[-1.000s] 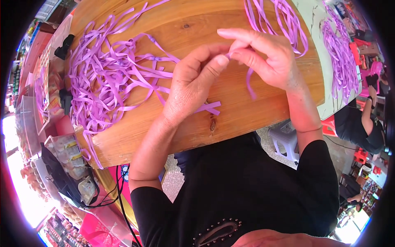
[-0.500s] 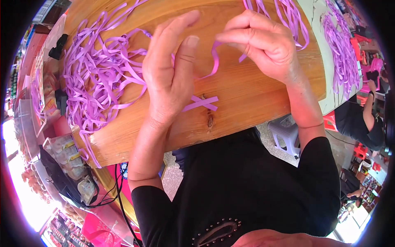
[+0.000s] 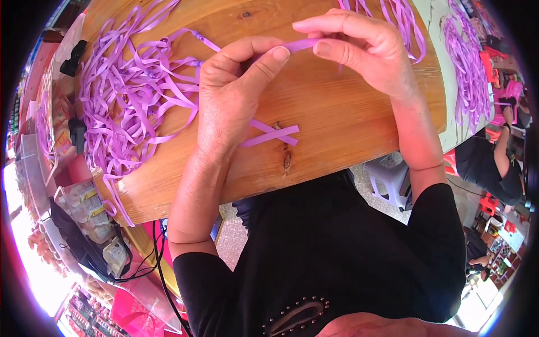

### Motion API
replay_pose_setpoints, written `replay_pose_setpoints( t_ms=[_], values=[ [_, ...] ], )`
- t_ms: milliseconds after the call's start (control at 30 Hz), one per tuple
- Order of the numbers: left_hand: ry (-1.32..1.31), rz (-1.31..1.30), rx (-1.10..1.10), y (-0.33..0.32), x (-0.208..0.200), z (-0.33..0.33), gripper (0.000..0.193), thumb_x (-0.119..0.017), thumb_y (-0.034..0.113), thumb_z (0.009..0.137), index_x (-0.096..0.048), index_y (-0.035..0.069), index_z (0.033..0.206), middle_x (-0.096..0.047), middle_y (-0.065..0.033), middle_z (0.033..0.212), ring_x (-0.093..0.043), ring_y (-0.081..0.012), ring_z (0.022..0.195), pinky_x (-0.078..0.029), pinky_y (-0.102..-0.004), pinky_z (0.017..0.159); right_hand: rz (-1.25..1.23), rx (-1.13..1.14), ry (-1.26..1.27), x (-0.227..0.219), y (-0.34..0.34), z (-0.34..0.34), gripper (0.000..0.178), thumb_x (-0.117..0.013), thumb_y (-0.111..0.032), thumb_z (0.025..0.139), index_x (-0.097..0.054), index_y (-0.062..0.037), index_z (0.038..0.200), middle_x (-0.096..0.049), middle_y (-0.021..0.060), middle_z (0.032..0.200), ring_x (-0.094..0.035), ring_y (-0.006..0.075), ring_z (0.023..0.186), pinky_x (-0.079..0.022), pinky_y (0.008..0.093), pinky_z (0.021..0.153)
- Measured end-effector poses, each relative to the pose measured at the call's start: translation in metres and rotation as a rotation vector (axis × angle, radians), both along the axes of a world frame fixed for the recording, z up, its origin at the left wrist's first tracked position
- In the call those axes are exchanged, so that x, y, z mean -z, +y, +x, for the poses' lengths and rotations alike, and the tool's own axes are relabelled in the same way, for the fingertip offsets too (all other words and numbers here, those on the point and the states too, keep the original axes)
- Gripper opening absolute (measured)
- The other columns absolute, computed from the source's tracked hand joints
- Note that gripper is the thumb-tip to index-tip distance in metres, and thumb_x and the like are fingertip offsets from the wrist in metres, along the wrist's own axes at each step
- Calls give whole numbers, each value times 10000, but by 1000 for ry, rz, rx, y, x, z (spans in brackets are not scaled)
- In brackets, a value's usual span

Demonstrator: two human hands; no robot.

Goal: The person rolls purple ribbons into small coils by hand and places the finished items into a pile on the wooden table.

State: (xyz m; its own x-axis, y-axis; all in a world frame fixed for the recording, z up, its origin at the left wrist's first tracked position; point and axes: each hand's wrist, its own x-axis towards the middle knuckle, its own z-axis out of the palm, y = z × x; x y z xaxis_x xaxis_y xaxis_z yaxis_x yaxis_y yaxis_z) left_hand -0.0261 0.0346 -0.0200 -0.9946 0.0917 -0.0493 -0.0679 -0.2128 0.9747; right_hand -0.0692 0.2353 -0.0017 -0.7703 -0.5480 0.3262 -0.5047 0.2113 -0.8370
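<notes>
A narrow purple ribbon [image 3: 301,44] spans the short gap between my hands above the wooden table [image 3: 337,118]. My left hand [image 3: 233,76] is closed, pinching the ribbon between thumb and index finger. Behind the thumb of my right hand [image 3: 368,53] the ribbon's other side disappears, gripped there; the index finger stretches out above it. Just right of my left wrist, two crossed ribbon ends [image 3: 275,135] lie on the wood. A large tangled heap of purple ribbons [image 3: 132,95] fills the table's left side, some strands running up to my left hand.
More purple strands [image 3: 405,28] lie beyond my right hand. A white marbled surface [image 3: 452,126] adjoins on the right, with another ribbon bundle [image 3: 470,73]. Black clips [image 3: 73,59] sit at the left edge. A pale plastic stool [image 3: 387,180] stands below; other people are at the far right.
My hands have come closer together. My left hand, its fingers apart before, has closed on the ribbon, and the loose dangling length is now drawn straight between both hands.
</notes>
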Motion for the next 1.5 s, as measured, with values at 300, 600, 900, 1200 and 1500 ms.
replay_pose_setpoints(
  t_ms=[300, 600, 900, 1200, 1500],
  values=[
    [816, -845, -317, -3, 9, -16, 191, -625, 60, 856, -608, -12, 1032, -590, -5, 799, -501, -51, 661, -403, -198, 596, -495, -324, 442, 7, -5, -21, 211, -615, 36, 824, -654, -2, 1028, -656, 78, 891, -618, 150, 792, -475, 232, 729],
    [128, -118, 10, 12, 8, -1, 196, -642, 63, 850, -615, 4, 1035, -568, 10, 789, -496, -39, 663, -408, -182, 585, 62, 116, -75, -26, -11, 18, 272, -619, 4, 832, -623, -21, 1104, -668, 84, 910, -638, 173, 830, -482, 251, 764],
    [111, -123, -97, 2, 0, -1, 110, -690, 70, 820, -660, 10, 907, -584, 38, 758, -498, -24, 708, -409, -167, 631, -767, -280, 34, 3, -20, -22, 186, -604, 5, 851, -644, 13, 1032, -659, 68, 858, -621, 117, 792, -479, 215, 716],
    [-69, 246, 24, -4, 0, -2, 140, -692, 9, 799, -653, -15, 932, -624, -3, 835, -534, -51, 765, -411, -167, 698, -481, -145, 526, 16, 4, -31, 245, -653, 14, 807, -650, -2, 1052, -654, 103, 928, -633, 175, 824, -492, 244, 705],
    [-87, 328, -23, -5, 4, -2, 146, -679, -22, 800, -643, -29, 942, -627, -24, 862, -549, -66, 768, -417, -169, 691, 142, 98, 373, -18, 2, 8, 231, -686, -74, 777, -676, -37, 1004, -641, 93, 884, -605, 244, 795, -494, 301, 670]
  ],
)
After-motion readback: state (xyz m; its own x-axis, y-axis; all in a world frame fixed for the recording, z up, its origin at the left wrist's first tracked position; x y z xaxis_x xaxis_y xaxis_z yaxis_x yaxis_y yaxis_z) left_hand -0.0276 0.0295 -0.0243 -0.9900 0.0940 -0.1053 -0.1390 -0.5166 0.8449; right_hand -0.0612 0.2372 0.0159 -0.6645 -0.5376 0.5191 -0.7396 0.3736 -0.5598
